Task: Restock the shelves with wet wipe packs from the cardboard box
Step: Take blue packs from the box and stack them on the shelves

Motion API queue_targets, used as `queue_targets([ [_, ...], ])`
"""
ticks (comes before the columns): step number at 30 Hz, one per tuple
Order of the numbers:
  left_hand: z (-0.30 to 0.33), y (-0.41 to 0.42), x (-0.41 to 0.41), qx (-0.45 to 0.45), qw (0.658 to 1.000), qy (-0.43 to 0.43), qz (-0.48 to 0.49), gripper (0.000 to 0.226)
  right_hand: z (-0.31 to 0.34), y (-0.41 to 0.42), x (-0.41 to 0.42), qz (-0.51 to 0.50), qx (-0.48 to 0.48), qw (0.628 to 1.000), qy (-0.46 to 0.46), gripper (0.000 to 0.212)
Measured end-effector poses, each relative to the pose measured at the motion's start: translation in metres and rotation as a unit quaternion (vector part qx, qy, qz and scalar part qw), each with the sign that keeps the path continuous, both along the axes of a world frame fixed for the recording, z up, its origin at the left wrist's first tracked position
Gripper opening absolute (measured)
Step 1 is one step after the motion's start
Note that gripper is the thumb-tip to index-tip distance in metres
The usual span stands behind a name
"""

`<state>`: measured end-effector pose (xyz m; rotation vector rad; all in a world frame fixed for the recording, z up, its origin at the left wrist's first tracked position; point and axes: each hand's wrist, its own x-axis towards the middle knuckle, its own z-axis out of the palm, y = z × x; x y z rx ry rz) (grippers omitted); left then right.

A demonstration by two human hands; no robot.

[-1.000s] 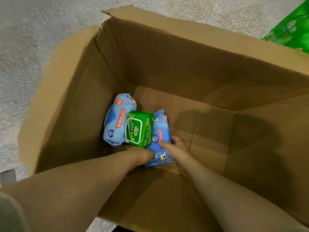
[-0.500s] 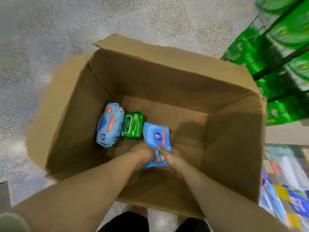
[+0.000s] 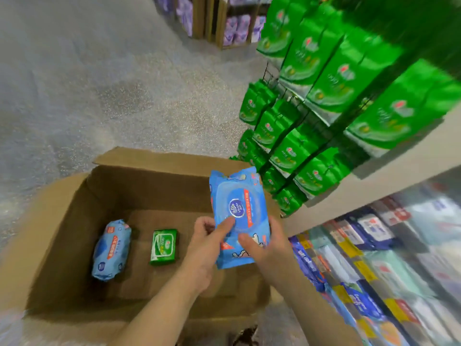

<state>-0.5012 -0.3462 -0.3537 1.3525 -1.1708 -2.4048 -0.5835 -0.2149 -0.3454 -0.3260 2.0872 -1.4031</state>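
A blue wet wipe pack with a round lid is held up above the open cardboard box. My left hand grips its lower left side, thumb on the front. My right hand grips its lower right side, thumb across the front. On the box floor lie another blue pack at the left and a small green pack beside it.
Green packs hang on hooks at the right. Below them a shelf holds rows of blue and white wipe packs. Grey speckled floor lies to the left and beyond the box. Wooden racks with purple packs stand far back.
Both hands have lifted the blue pack from the box floor up and to the right, above the box. The view has risen and swung toward the shelves.
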Motion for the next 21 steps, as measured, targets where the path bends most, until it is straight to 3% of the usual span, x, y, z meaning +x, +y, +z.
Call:
queue_targets([
  [4, 0.055, 0.03, -0.032, -0.071, 0.994, 0.075, -0.034, 0.063, 0.042, 0.037, -0.017, -0.032, -0.058, 0.998, -0.002, 0.066],
  [9, 0.097, 0.069, -0.067, -0.147, 0.972, 0.145, -0.112, 0.074, 0.085, 0.085, -0.05, -0.122, -0.157, 0.98, -0.013, 0.057],
  [13, 0.13, 0.102, -0.092, -0.243, 0.923, 0.185, -0.236, 0.071, 0.106, 0.118, -0.066, -0.172, -0.222, 0.959, -0.026, 0.048],
  [17, 0.161, 0.127, -0.12, -0.355, 0.84, 0.216, -0.348, 0.085, 0.113, 0.153, -0.077, -0.272, -0.353, 0.89, -0.094, 0.074],
  [19, 0.179, 0.141, -0.132, -0.344, 0.825, 0.241, -0.378, 0.088, 0.119, 0.169, -0.086, -0.304, -0.416, 0.848, -0.129, 0.092],
  [21, 0.191, 0.157, -0.142, -0.296, 0.828, 0.269, -0.394, 0.09, 0.125, 0.185, -0.101, -0.294, -0.467, 0.822, -0.141, 0.09],
])
